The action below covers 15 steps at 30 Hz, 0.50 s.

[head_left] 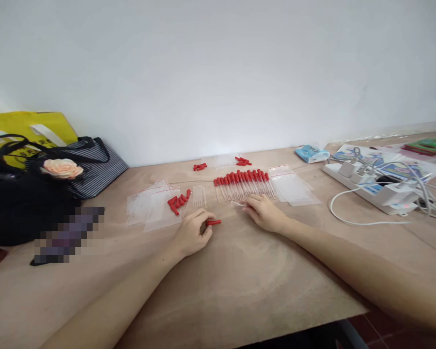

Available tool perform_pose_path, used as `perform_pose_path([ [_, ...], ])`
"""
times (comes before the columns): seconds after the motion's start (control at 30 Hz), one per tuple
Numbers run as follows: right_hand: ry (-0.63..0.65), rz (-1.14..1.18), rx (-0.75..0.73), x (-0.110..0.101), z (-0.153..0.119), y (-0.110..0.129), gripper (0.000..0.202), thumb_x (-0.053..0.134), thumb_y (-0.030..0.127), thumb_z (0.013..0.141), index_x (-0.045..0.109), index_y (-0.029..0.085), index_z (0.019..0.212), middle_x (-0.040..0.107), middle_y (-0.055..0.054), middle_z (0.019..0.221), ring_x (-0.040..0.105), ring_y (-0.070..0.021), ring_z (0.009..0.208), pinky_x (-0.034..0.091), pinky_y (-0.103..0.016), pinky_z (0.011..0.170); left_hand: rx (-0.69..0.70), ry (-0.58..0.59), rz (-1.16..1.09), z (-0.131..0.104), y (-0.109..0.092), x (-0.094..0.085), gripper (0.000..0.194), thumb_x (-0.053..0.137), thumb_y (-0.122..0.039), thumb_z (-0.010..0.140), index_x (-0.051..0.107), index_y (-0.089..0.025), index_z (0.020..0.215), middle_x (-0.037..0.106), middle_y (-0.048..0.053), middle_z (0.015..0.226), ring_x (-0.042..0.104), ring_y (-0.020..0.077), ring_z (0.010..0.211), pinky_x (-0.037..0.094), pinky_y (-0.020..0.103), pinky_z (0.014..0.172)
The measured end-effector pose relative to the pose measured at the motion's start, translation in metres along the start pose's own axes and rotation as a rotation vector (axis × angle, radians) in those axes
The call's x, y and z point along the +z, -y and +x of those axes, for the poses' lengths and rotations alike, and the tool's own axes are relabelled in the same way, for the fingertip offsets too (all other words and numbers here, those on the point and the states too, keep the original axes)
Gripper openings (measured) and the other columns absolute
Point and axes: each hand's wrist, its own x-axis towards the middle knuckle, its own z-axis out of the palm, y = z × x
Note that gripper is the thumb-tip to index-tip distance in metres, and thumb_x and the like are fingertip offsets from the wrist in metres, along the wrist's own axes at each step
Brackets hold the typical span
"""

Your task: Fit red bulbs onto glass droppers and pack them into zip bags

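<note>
My left hand [195, 233] is closed around a red rubber dropper bulb [214, 222], whose narrow end points right. Between the fingertips of my right hand [264, 213] is a thin clear glass dropper tube [237, 204], its free end pointing left toward the bulb. Bulb and tube are apart. Beyond my hands lies a row of droppers with red bulbs fitted [241, 182], tips toward me. Several bare glass tubes [199, 196] lie side by side left of that row. A pile of loose red bulbs [178, 201] rests beside them, partly over clear bags.
Clear zip bags lie at the left [154, 206] and right [294, 186]. More loose bulbs [199, 166] lie near the wall. A power strip [370, 189] with white cables and a blue box [312, 153] stand right. A striped bag [90, 167] and yellow bag [58, 127] stand left.
</note>
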Motion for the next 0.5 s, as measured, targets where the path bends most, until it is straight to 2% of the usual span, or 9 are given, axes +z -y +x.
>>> perform_pose_path([
  [0.17, -0.025, -0.028, -0.050, 0.000, -0.012, -0.002, 0.025, 0.038, 0.020, 0.087, 0.054, 0.018, 0.106, 0.060, -0.007, 0.089, 0.053, -0.0163, 0.085, 0.031, -0.030, 0.073, -0.001, -0.029, -0.027, -0.001, 0.003, 0.004, 0.025, 0.048, -0.018, 0.076, 0.061, -0.017, 0.098, 0.056, 0.007, 0.093, 0.055, 0.0171, 0.082, 0.046, 0.031, 0.073],
  [0.27, -0.029, -0.027, -0.104, 0.002, -0.013, 0.004, 0.023, 0.040, 0.020, 0.086, 0.057, 0.018, 0.101, 0.060, -0.006, 0.085, 0.053, -0.0154, 0.083, 0.029, -0.031, 0.075, -0.018, -0.036, -0.022, 0.000, 0.005, 0.007, 0.020, 0.049, -0.025, 0.079, 0.064, -0.019, 0.091, 0.055, 0.006, 0.098, 0.056, 0.0176, 0.084, 0.045, 0.032, 0.075],
  [0.5, -0.092, 0.020, -0.139, 0.010, -0.014, 0.018, 0.020, 0.042, 0.021, 0.085, 0.060, 0.017, 0.092, 0.061, -0.004, 0.079, 0.053, -0.0131, 0.075, 0.027, -0.032, 0.077, -0.046, -0.031, -0.019, 0.003, 0.001, 0.007, 0.016, 0.045, -0.026, 0.084, 0.059, -0.019, 0.086, 0.061, 0.003, 0.083, 0.054, 0.0178, 0.082, 0.040, 0.034, 0.077],
])
